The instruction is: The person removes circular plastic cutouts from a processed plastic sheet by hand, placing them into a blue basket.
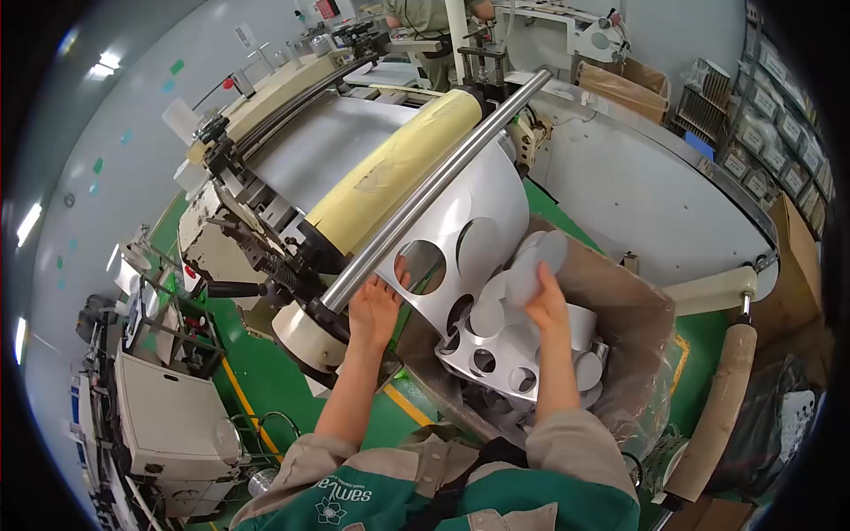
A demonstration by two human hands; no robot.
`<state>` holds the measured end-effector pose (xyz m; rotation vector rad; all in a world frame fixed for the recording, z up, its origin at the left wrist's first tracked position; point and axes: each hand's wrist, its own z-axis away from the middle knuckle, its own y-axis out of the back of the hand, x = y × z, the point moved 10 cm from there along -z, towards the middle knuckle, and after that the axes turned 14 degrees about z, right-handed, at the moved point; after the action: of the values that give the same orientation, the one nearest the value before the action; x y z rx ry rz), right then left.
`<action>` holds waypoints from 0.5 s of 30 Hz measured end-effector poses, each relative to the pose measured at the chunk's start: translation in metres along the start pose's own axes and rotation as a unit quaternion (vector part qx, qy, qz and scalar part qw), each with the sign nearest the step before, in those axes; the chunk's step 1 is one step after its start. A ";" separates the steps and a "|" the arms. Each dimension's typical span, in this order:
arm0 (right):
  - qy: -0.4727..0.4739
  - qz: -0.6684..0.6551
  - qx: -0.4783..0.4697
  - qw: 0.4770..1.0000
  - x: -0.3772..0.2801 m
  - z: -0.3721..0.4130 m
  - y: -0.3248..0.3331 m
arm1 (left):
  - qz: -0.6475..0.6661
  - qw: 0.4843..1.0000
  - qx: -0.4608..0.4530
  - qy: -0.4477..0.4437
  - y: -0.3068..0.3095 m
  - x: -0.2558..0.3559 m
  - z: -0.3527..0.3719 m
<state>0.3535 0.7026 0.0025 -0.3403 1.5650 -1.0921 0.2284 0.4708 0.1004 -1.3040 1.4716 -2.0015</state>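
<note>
A silvery-white sheet with large round holes (452, 221) hangs down from a steel bar (434, 190) on the machine. My left hand (376, 305) is at the sheet's left edge, palm up with fingers apart, its fingertips beside a hole. Round white discs (487, 314) lie loosely over one another to the right of the sheet. My right hand (547, 305) pinches a white disc (529, 276) above them. Below, a lined box (620, 292) holds folded punched sheet (505, 358) and more round pieces.
A yellow-covered roller (398, 168) lies behind the steel bar. A brown cardboard tube (715, 407) leans at the right. A white cabinet (168, 407) stands on the left, over green floor (301, 398). Another person (434, 26) stands behind the machine, near shelves with boxes (779, 115).
</note>
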 end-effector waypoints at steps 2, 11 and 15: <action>0.024 -0.049 0.011 0.998 -0.020 -0.001 0.003 | 0.054 0.998 0.013 0.004 0.002 0.001 -0.006; 0.055 0.429 -0.076 0.899 -0.028 -0.020 -0.138 | 0.013 0.998 0.061 -0.030 0.010 -0.017 -0.007; 0.022 0.587 -0.119 0.800 0.001 -0.021 -0.155 | -0.045 0.998 0.051 -0.018 0.005 -0.041 0.021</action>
<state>0.2826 0.6292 0.1218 0.4870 1.5310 0.0814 0.2652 0.4856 0.0773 -1.3774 1.2991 -2.0681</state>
